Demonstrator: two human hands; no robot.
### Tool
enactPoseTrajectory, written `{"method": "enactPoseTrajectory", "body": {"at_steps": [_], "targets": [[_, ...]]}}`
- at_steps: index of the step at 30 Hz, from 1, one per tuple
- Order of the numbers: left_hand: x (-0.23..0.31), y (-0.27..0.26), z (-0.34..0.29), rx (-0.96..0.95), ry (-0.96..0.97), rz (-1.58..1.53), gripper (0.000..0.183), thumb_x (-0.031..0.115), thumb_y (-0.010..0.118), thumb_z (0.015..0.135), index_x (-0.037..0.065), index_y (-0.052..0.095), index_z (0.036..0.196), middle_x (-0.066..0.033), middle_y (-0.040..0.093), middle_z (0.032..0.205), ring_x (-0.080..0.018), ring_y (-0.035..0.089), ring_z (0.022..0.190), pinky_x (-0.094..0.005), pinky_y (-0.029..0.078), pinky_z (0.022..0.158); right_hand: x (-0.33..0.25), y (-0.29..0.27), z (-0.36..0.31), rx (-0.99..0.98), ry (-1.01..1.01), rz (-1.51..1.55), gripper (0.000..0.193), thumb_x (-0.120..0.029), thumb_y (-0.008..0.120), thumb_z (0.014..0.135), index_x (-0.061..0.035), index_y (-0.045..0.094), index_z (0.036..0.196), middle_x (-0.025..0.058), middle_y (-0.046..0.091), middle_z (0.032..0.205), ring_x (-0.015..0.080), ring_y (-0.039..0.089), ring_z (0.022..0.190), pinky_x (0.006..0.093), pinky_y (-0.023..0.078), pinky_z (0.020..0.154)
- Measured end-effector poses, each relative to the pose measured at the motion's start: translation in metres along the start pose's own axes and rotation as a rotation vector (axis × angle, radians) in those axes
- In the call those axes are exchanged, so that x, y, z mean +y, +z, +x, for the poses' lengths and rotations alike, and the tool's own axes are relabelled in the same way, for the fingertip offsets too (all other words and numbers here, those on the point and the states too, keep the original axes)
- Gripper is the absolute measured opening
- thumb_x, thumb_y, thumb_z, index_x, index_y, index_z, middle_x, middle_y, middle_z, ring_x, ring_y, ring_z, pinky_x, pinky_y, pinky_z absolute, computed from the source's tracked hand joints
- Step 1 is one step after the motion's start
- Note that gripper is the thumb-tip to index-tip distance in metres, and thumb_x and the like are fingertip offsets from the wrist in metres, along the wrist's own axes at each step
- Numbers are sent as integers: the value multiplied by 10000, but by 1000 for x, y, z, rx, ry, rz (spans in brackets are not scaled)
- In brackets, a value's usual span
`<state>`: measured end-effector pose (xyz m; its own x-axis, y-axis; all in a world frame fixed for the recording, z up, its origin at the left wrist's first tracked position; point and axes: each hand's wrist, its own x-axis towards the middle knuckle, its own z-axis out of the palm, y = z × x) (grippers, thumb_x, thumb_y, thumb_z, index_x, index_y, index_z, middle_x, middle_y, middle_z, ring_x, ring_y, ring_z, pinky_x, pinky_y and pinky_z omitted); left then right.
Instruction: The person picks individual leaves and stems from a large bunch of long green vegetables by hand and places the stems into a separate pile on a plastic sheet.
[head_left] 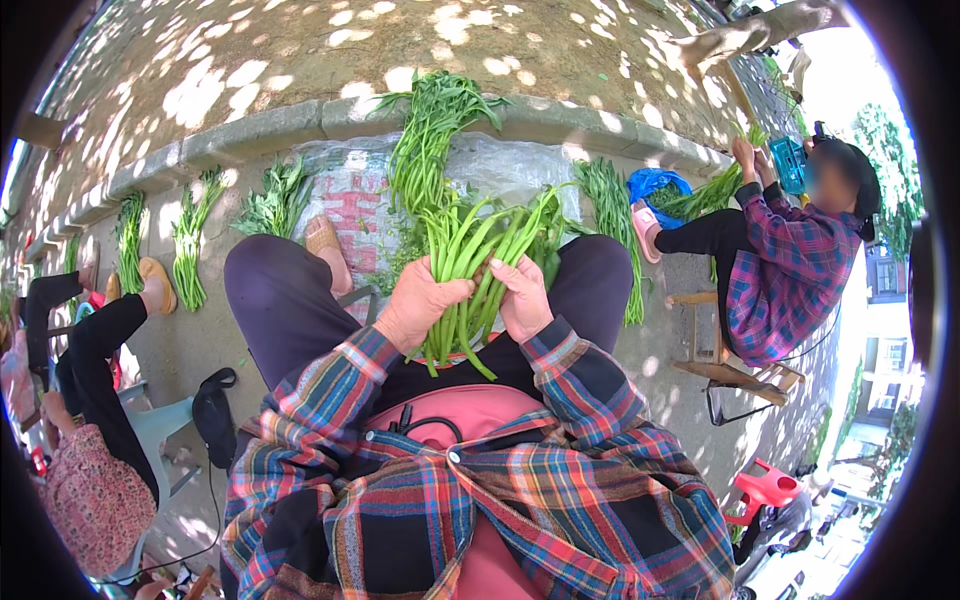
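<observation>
Over my lap, a bunch of green leafy-vegetable stems (465,250) is held between both hands, its cut ends pointing down toward me. My left hand (425,303) is closed around the left part of the bunch, thumb across the stems. Fingers of my right hand (522,298) grip the stems on the right side, where they fan apart. Just beyond, a larger bundle of long leafy greens (435,150) lies across the plastic sheet (345,185), leaves toward the curb. Loose greenery lies on the sheet beneath my hands, partly hidden by them.
Bundles of greens (188,250) lie along the stone curb (240,140) on both sides. At the right, a person in a plaid shirt (790,260) sits on a wooden stool (740,375) near a blue bag (655,185). Another seated person (95,480) and a black bag (215,415) are at left.
</observation>
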<state>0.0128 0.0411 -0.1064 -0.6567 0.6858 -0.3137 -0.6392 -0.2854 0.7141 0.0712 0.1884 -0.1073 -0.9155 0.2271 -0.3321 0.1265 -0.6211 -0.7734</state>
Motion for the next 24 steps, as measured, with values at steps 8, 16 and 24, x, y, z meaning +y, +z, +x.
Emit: {"method": "enactPoseTrajectory", "body": {"at_steps": [8, 16, 24], "targets": [[21, -34, 0, 158, -22, -171, 148, 18, 565, 812, -13, 554, 957, -95, 618, 818, -176, 628, 712, -306, 546, 646, -15, -28, 7, 17, -74, 135, 110, -139, 533, 879, -40, 520, 926, 61, 545, 812, 182, 562, 779, 394, 507, 736], [55, -94, 2, 277, 148, -285, 185, 58, 540, 837, -5, 549, 1010, -80, 599, 819, -189, 613, 683, -311, 553, 621, -33, -46, 7, 46, -191, 267, 123, -138, 532, 882, -28, 506, 930, 64, 517, 831, 202, 535, 778, 385, 490, 701], [64, -107, -6, 165, 105, -274, 210, 39, 560, 830, -22, 546, 1030, -82, 610, 867, -189, 621, 756, -330, 551, 696, -42, -50, 5, 11, -174, 235, 126, -126, 539, 871, -58, 489, 964, 40, 506, 862, 174, 519, 736, 331, 480, 640]]}}
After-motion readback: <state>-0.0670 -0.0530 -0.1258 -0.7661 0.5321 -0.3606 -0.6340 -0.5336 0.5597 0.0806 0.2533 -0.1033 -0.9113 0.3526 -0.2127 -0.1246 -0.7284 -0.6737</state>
